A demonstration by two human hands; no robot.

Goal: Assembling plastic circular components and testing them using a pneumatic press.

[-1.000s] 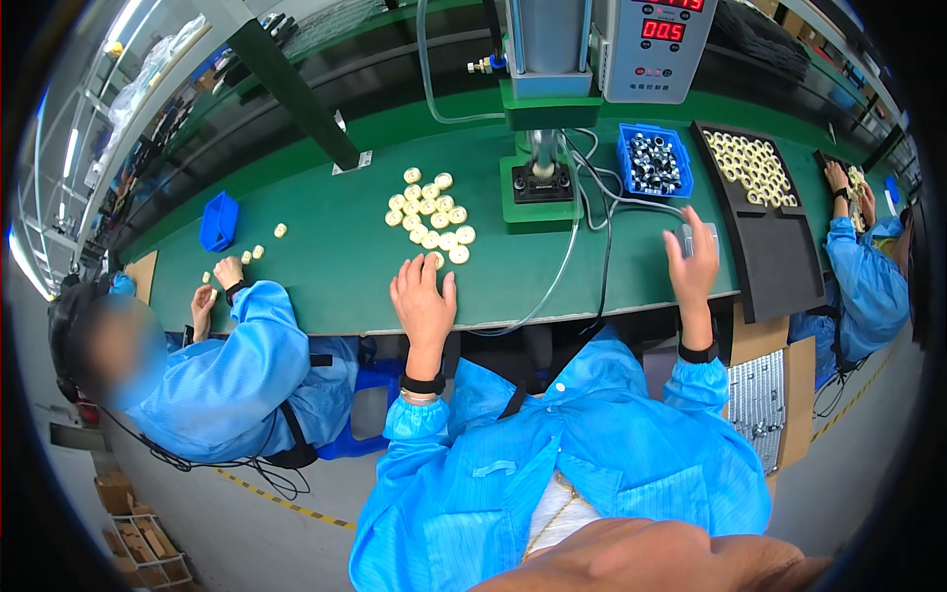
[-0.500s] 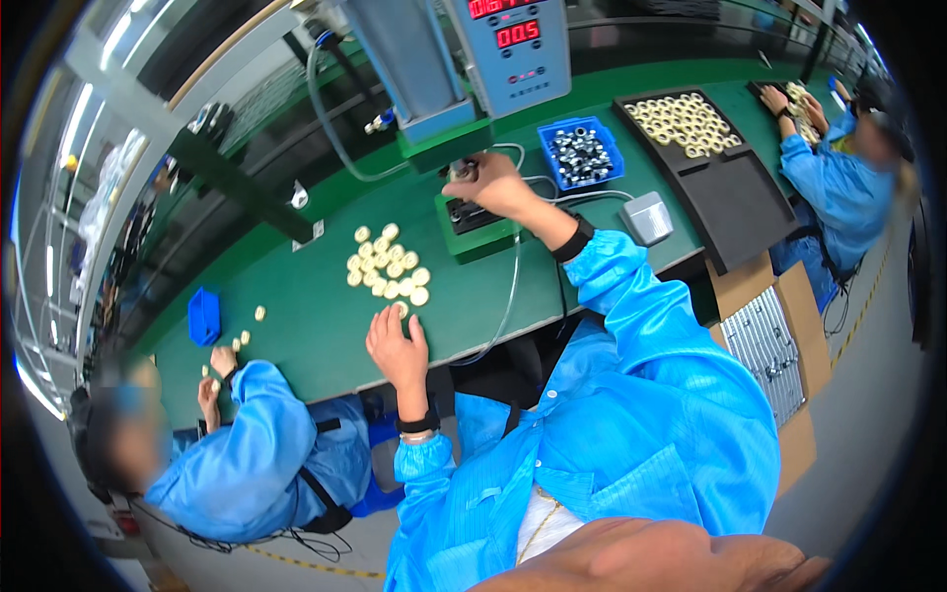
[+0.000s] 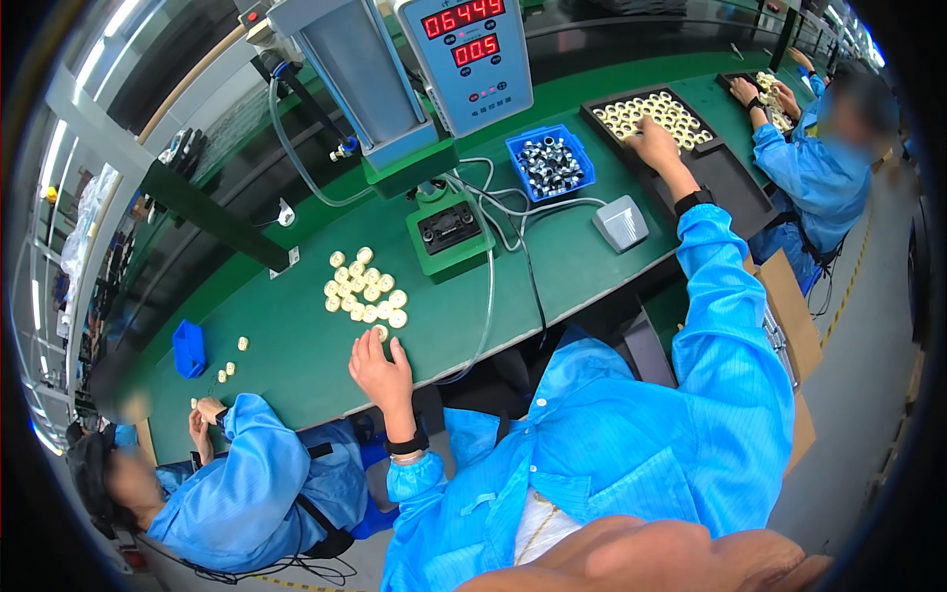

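My left hand rests palm down near the table's front edge, its fingers spread. By its fingertips sits one small cream round piece, at the near end of a loose group of cream round pieces. Far to the right, my right hand reaches over a dark tray filled in its far part with cream ring-shaped pieces. Its thumb and fingers point down among them, slightly apart; no held piece shows. The green press fixture has no hand on it.
A grey press cylinder and a control box with red digits stand behind the fixture. Beside them are a blue bin of metal parts, a grey box-shaped device and loose cables. Co-workers sit at left and right.
My right hand has left the press fixture and moved right to the tray of cream rings. My left hand stays beside the loose pieces. The whole view has shifted a little.
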